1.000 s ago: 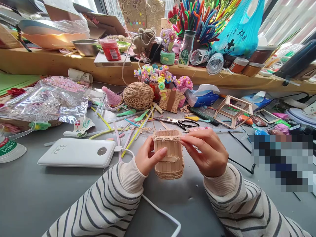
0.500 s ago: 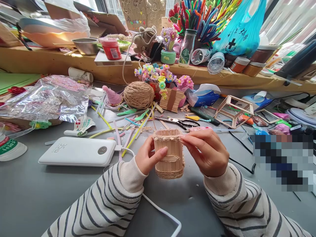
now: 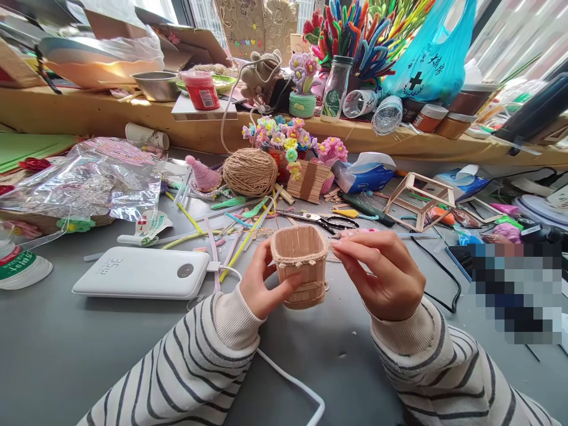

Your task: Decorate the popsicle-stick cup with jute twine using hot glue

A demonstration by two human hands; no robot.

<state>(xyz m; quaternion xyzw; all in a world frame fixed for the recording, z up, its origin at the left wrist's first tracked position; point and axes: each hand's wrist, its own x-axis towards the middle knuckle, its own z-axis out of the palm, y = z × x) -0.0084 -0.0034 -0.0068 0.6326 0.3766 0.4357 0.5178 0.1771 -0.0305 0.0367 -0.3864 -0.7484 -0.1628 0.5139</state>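
A small basket (image 3: pixel 304 272) of upright wooden craft sticks, bound with twine at its rim and lower down, is held in my left hand (image 3: pixel 266 278). My left thumb presses on its front, with the other fingers round its left side. The opening tilts towards me and the inside shows. Just right of the rim, my right hand (image 3: pixel 386 272) pinches thumb and forefinger together; what lies between the tips is too small to make out. Behind the basket lie scissors (image 3: pixel 313 217) with black handles and a ball of twine (image 3: pixel 249 171).
A white power bank (image 3: pixel 142 272) with a cable (image 3: pixel 293 378) lies to the left. Farther back are a bundle of craft sticks (image 3: pixel 309 180), a tissue pack (image 3: pixel 366 171) and a wooden stick frame (image 3: pixel 419 201). A cluttered ledge (image 3: pixel 199 127) runs behind the table.
The basket has tipped so that its opening faces me more. My right hand has moved slightly right, from touching the rim to just off it.
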